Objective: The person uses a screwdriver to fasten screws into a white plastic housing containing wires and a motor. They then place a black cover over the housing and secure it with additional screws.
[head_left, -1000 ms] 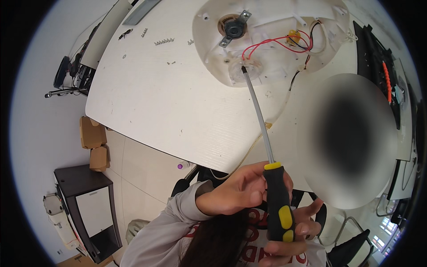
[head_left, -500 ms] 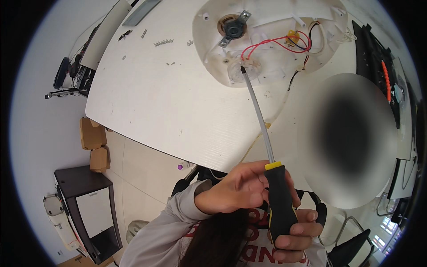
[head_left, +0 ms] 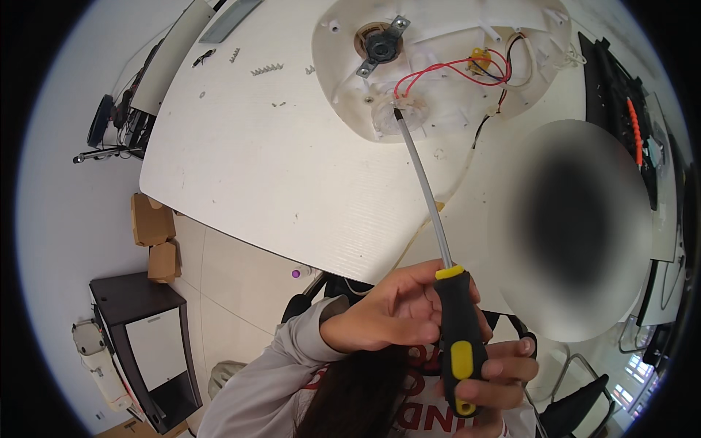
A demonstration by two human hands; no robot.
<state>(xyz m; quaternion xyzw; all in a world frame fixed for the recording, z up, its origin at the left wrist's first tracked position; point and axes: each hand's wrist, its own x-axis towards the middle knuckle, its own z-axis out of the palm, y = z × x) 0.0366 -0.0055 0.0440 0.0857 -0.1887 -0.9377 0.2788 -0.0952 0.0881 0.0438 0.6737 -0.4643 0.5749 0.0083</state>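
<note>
My right hand [head_left: 507,379] is closed round the end of a black and yellow screwdriver [head_left: 460,321]. Higher on its handle, by the yellow collar, my left hand [head_left: 391,310] curls against it, some fingers hidden behind. The shaft slants up and away, its dark tip touching or just above a clear round plastic part [head_left: 401,120]. That part sits at the near edge of a white plastic housing [head_left: 453,102], which lies with its inside up. A round dark part on a metal bracket [head_left: 381,47], red wires [head_left: 438,69] and a yellow component [head_left: 479,61] are inside the housing.
Several small screws [head_left: 268,69] lie on the white table [head_left: 255,168] left of the housing. A large blurred pale oval [head_left: 511,241] with a dark middle covers the right side. Cardboard boxes [head_left: 152,219] and a dark cabinet [head_left: 139,292] stand at the left.
The screwdriver handle has turned about its axis, so a yellow patch now faces up. My right fingers have shifted on the handle, and the housing has slid slightly left.
</note>
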